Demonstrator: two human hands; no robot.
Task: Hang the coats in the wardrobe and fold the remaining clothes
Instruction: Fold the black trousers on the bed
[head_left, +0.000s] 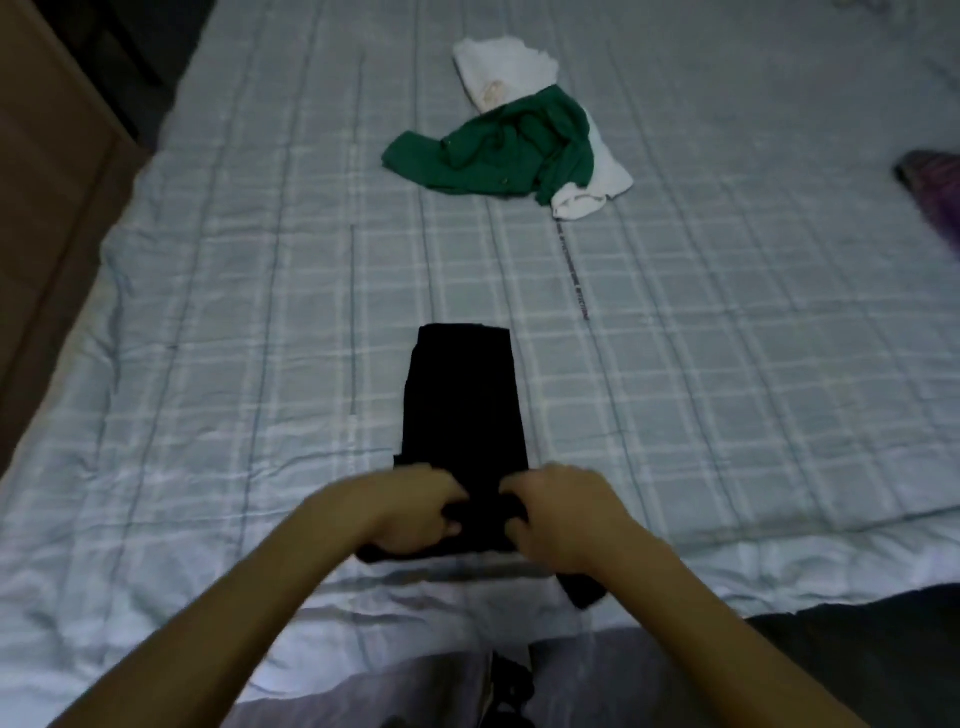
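A black garment (462, 400), folded into a long narrow strip, lies on the checked pale-blue bedsheet (234, 291) and runs away from me. My left hand (415, 509) grips its near end on the left side, fingers curled into the cloth. My right hand (566, 512) grips the same near end on the right side. Farther up the bed a crumpled green shirt (498, 148) lies over a white garment (498, 70).
A brown wooden panel (47, 171) stands along the bed's left side. A purple and dark cloth (935, 187) lies at the right edge. The near edge of the bed runs just under my forearms, with dark fabric (857, 654) at the bottom right.
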